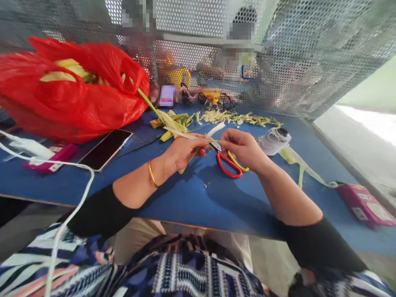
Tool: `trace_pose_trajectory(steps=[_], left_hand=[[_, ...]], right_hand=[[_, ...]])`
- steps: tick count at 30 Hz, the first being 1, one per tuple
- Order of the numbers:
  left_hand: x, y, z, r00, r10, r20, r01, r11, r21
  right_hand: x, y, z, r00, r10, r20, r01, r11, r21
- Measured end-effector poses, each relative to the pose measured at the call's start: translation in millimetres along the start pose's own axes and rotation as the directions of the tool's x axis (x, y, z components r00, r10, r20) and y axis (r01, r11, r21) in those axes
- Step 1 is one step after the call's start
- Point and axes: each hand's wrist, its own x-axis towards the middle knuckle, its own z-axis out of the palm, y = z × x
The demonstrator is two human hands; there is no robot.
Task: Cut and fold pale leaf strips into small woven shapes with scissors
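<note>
My left hand [190, 149], with a gold bangle at its wrist, pinches pale green husk strips [177, 133] near the table's middle. The fingers of my right hand [239, 145] are closed on the thin end of a strip [213, 141] that runs across from my left hand. Scissors [229, 166] with one red and one yellow handle lie just below and between both hands, their blades partly covered. A spool of white thread [274, 141] is right of my right hand. Beyond the hands are loose husk pieces [182, 119] and a plaited husk length [256, 119].
A red plastic bag [102, 107] of husks fills the left back of the blue table [198, 202]. A phone [107, 149], a white cable [83, 194] and a magenta packet [51, 159] lie left. Another magenta packet [365, 204] is far right. Perforated metal mesh [293, 74] stands behind.
</note>
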Motion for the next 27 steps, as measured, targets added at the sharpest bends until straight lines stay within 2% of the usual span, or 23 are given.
trace_pose_trajectory(steps=[3, 6, 9, 12, 15, 17, 23, 27], left_hand=[[-1.6, 1.8, -2.0, 0.999, -0.035, 0.022, 0.035, 0.999, 0.003], [-1.8, 2.5, -4.0, 0.996, -0.066, 0.064, 0.065, 0.998, 0.009], [-2.0, 1.5, -4.7, 0.994, -0.061, 0.089, 0.058, 0.998, 0.037], [-3.6, -1.5, -2.9, 0.994, -0.041, 0.102, 0.029, 0.993, 0.118], [-6.3, -5.1, 0.5, 0.994, -0.035, 0.107, 0.014, 0.980, 0.196], [-7.9, -6.5, 2.7, 0.994, -0.037, 0.104, 0.013, 0.975, 0.223], [-11.3, -4.2, 4.9, 0.992, -0.048, 0.116, 0.015, 0.963, 0.268], [-12.0, -2.4, 4.3, 0.987, -0.064, 0.146, 0.021, 0.961, 0.277]], right_hand=[[1.1, 3.3, -4.5, 0.989, 0.097, 0.115, -0.100, 0.995, 0.022], [2.5, 6.2, -5.0, 0.978, 0.150, 0.144, -0.158, 0.986, 0.050], [3.4, 7.4, 0.6, 0.983, 0.170, 0.072, -0.178, 0.977, 0.116], [2.5, 7.6, 10.5, 0.971, 0.239, -0.005, -0.228, 0.934, 0.276], [0.6, 9.3, 19.4, 0.954, 0.300, 0.021, -0.279, 0.859, 0.429], [-0.3, 11.2, 22.8, 0.952, 0.305, 0.006, -0.266, 0.823, 0.502], [-1.1, 14.0, 24.5, 0.941, 0.302, -0.151, -0.183, 0.832, 0.524], [-0.9, 13.3, 24.0, 0.936, 0.310, -0.167, -0.184, 0.835, 0.519]])
